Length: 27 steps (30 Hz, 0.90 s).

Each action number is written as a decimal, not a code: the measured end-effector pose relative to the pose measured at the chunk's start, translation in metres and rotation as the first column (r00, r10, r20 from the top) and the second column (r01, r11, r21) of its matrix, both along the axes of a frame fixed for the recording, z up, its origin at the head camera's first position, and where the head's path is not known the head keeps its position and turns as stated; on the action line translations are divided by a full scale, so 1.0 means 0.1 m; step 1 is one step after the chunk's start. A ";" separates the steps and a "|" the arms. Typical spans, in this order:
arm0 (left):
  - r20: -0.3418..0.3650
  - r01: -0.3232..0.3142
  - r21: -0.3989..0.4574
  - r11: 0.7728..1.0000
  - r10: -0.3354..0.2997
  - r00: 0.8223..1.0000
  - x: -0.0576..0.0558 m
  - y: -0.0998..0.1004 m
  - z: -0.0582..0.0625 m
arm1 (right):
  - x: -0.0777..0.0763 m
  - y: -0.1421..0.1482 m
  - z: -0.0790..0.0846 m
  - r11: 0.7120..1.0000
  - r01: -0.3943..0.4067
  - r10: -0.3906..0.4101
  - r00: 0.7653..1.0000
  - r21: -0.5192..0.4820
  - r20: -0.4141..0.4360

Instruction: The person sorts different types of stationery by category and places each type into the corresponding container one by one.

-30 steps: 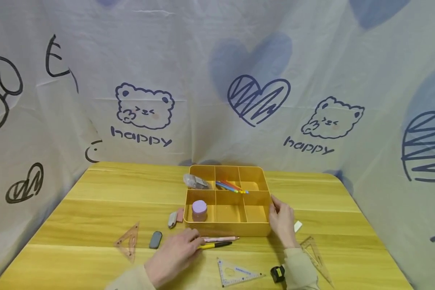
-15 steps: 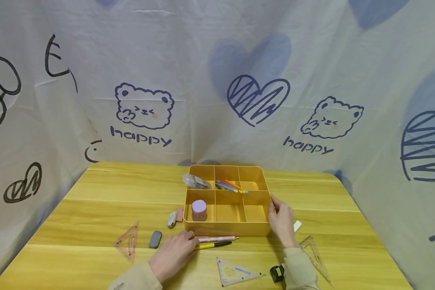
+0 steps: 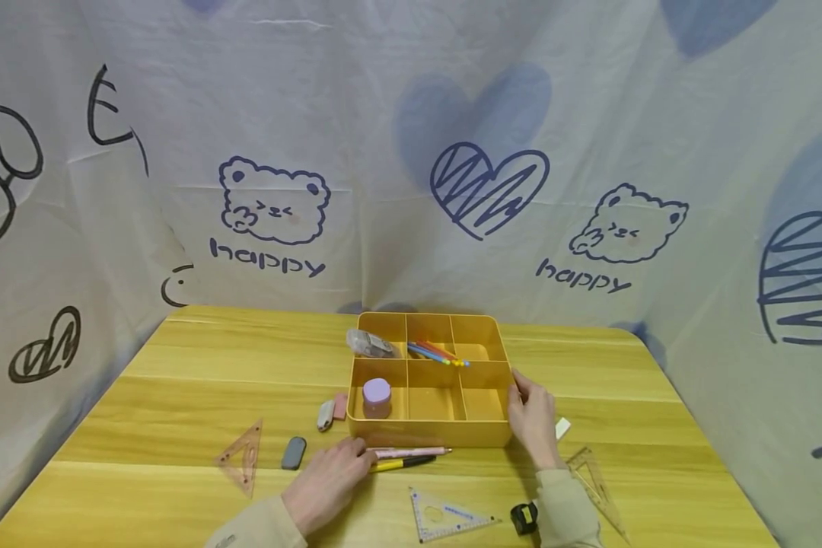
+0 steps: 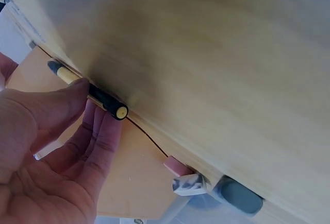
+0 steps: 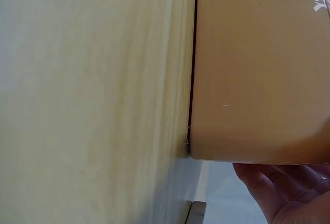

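Observation:
In the left wrist view, my left hand (image 4: 67, 136) pinches a yellow and black pen (image 4: 105, 100) between thumb and fingers. From the head view, this left hand (image 3: 329, 483) is low over the table, in front of a yellow six-compartment organizer box (image 3: 428, 434). A pink pencil (image 3: 418, 451) lies between the pen and the box's front wall. My right hand (image 3: 536, 418) rests against the outside of the box's right wall; part of its fingers is hidden behind the box in the right wrist view.
Inside the box are a purple-lidded jar (image 3: 377, 394), a plastic-wrapped item (image 3: 370, 344) and several coloured pens (image 3: 438, 352). Around it lie a grey eraser (image 3: 294, 453), a white-grey eraser (image 3: 325, 415), set squares (image 3: 445, 517) and a black tape measure (image 3: 524, 517).
My left hand has shifted slightly left and down along the yellow and black pen, then stayed nearly still. The right hand and the box have not moved.

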<state>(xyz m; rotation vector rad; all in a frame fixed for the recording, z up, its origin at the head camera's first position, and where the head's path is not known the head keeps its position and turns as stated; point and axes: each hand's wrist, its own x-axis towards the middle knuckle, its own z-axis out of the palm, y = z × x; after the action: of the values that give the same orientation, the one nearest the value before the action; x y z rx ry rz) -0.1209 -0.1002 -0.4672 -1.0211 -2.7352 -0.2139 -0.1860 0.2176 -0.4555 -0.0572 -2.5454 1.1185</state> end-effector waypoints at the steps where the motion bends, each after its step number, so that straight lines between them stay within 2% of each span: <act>1: 0.002 0.000 0.004 1.000 0.000 1.000 0.00 -0.01 0.00 | 0.00 0.00 0.00 1.000 0.000 0.000 1.000 -0.001 0.001; 6: 0.010 0.001 0.027 1.000 -0.001 1.000 0.05 -0.04 0.05 | 0.00 0.01 0.00 1.000 0.000 0.000 1.000 -0.013 0.017; 11: 0.056 -0.002 0.065 0.998 -0.001 0.998 0.09 -0.07 0.11 | 0.00 0.00 0.00 1.000 0.003 -0.002 1.000 -0.014 0.023; 18: 0.102 -0.038 0.162 0.986 0.022 0.995 0.16 -0.06 0.21 | 0.00 0.00 0.01 1.000 0.006 -0.006 1.000 -0.011 0.020; 23: 0.097 -0.049 0.273 0.961 0.023 0.995 0.20 -0.04 0.27 | 0.00 0.00 0.00 1.000 0.007 -0.007 1.000 -0.002 0.004; 27: 0.093 -0.055 0.395 0.917 0.020 0.995 0.21 -0.03 0.33 | 0.01 0.00 0.00 1.000 0.009 -0.009 1.000 -0.001 0.004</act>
<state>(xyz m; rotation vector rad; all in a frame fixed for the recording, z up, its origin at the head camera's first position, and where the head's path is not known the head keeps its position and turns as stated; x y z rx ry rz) -0.1000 -0.1030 -0.4340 -0.8586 -2.6218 -0.7887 -0.1853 0.2174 -0.4554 -0.0713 -2.5462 1.1169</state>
